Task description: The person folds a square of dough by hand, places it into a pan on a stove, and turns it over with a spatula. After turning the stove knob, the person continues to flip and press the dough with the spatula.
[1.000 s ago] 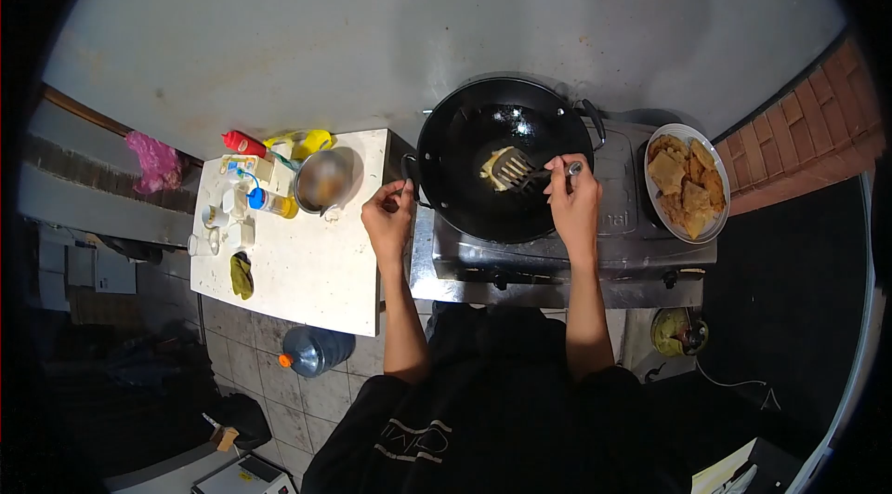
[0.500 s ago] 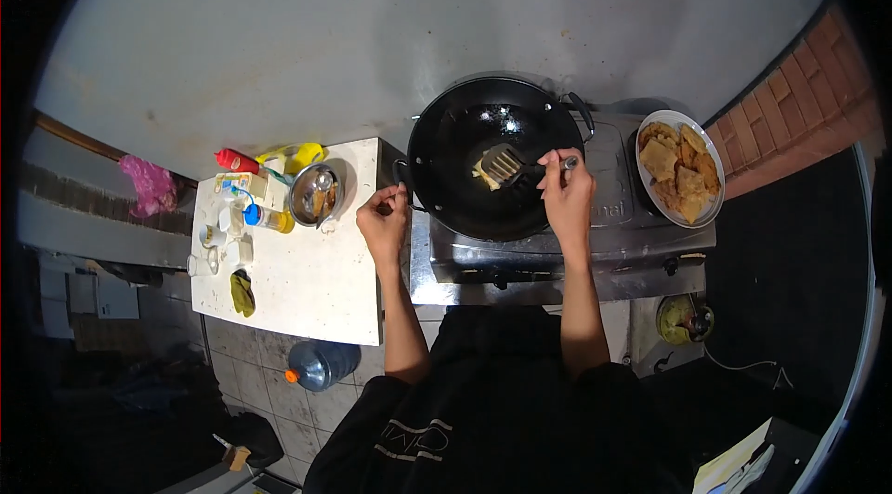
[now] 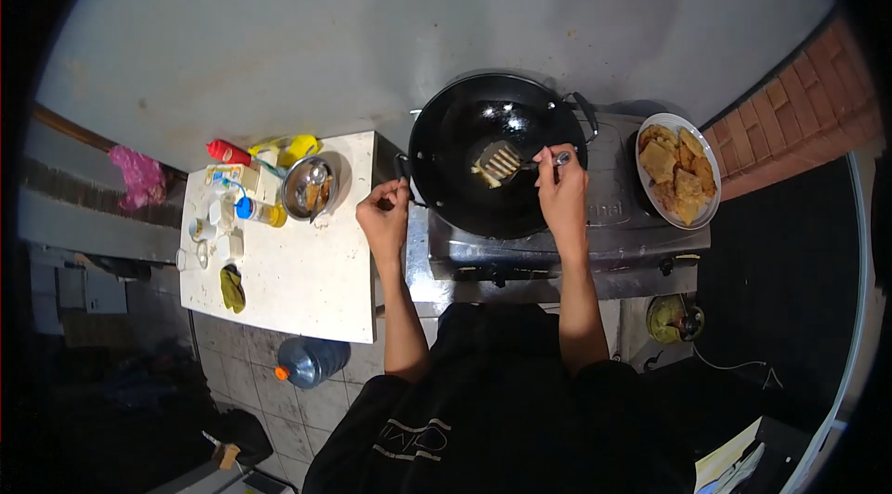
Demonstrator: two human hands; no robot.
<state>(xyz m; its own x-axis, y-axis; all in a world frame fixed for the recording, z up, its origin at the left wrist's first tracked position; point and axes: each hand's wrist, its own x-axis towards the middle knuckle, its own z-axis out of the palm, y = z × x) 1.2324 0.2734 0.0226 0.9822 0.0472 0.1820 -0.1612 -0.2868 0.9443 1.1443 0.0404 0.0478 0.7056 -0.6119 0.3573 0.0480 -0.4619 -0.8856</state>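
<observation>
A black wok [image 3: 446, 122] sits on the stove, its inside shiny with oil. My right hand [image 3: 563, 201] is closed around the handle of a slotted spatula [image 3: 502, 159]. The spatula's head rests low in the wok, over or against a small pale yellow piece of food [image 3: 483, 178], partly covered by it. At the wok's left side, my left hand [image 3: 383, 215] has its fingers pinched on the wok's loop handle [image 3: 401, 166].
A plate of fried golden pieces [image 3: 683, 180] stands right on the steel stove [image 3: 604, 252]. The white table [image 3: 316, 280] at left holds a metal bowl [image 3: 295, 201], a red bottle [image 3: 228, 152], a blue-capped bottle [image 3: 260, 211] and small containers. A water jug [image 3: 316, 361] lies below.
The spatula has tilted and its head has shifted slightly upward in the wok, with my right hand turning a little. My left hand stays at the handle. The view has shifted slightly.
</observation>
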